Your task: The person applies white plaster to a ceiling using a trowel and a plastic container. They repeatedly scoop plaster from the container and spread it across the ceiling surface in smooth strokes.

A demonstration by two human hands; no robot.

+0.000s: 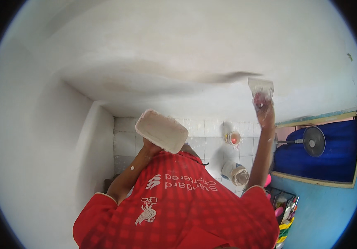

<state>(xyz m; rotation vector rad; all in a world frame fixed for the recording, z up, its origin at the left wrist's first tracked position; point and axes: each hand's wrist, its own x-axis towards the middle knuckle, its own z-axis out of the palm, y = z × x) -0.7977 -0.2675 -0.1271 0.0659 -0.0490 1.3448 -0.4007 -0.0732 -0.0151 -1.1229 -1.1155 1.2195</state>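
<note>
The tray (162, 129), smeared pale inside, was out in front of the body, grasped from below by the left hand (151, 147), whose fingers it mostly hid; its depth was hard to judge. Beyond the right forearm, a bucket (229, 170) had contents hard to make out. The scraper (260, 85), slightly blurred, was raised near the wall (303, 50), clasped in the right hand (264, 109); I cannot tell whether its blade touched. A tub (228, 139) held something reddish, too small to identify.
</note>
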